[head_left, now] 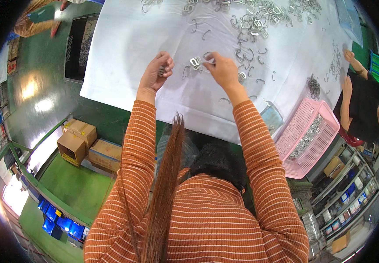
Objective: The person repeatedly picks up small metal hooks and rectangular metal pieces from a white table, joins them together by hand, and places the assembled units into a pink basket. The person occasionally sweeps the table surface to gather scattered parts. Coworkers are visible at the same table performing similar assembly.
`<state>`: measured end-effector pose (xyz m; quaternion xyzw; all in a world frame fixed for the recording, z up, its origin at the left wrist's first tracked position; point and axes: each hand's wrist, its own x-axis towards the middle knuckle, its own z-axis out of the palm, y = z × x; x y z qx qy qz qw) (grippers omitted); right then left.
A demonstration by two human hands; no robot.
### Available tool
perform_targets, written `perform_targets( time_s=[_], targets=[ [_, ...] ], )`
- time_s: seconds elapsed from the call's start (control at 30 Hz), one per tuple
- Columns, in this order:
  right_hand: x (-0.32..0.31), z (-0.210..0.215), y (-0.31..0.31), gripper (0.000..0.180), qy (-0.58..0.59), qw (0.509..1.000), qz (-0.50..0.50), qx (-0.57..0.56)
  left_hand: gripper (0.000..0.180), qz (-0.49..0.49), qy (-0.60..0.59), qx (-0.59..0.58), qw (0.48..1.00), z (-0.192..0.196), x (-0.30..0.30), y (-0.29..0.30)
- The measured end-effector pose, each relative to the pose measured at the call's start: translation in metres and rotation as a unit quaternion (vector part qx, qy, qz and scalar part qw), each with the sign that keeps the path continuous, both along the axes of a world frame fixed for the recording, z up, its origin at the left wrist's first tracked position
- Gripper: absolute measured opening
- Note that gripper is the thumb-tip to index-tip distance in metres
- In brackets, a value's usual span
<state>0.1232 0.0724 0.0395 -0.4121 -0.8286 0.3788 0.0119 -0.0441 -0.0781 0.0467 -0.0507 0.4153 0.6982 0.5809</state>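
Observation:
My left hand [157,72] is curled closed above the white-covered table, with grey metal pieces [161,70] partly showing between its fingers; they look like buckles. To its right, my right hand [222,69] has thumb and forefinger bent together in a pinch. A curved dark wire hook [207,55] shows at those fingertips, but whether they grip it is unclear. Between my hands lie a few silver metal buckles [195,63]. Another buckle [242,76] rests just beside my right wrist. Loose wire hooks [260,81] are scattered to the right.
A large heap of buckles and hooks [259,19] covers the table's far side. At the right edge stands a pink perforated basket [301,127] holding metal parts, near a clear bluish tray [271,117]. Another person's arm [357,63] reaches in at the far right. Cardboard boxes [106,154] sit lower left.

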Motion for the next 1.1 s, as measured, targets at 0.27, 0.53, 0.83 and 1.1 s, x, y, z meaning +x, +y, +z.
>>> perform_targets(
  time_s=[0.27, 0.53, 0.83, 1.1],
  targets=[
    [-0.021, 0.007, 0.005, 0.021, 0.010, 0.990, -0.027, -0.141, 0.022, -0.098, 0.254, -0.278, 0.921, -0.016, 0.021, 0.008],
    [0.054, 0.008, 0.045, 0.018, 0.050, 0.919, -0.224, -0.320, 0.019, -0.098, 0.519, -0.288, 0.799, -0.014, 0.055, 0.024],
    [0.151, -0.005, 0.044, 0.016, -0.025, 0.933, -0.299, -0.197, 0.025, -0.121, 0.693, -0.189, 0.685, -0.026, 0.084, 0.078],
    [0.201, 0.009, 0.020, 0.017, 0.352, 0.710, -0.335, -0.510, 0.033, -0.168, 0.727, -0.248, 0.619, -0.036, 0.078, 0.141]
  ],
)
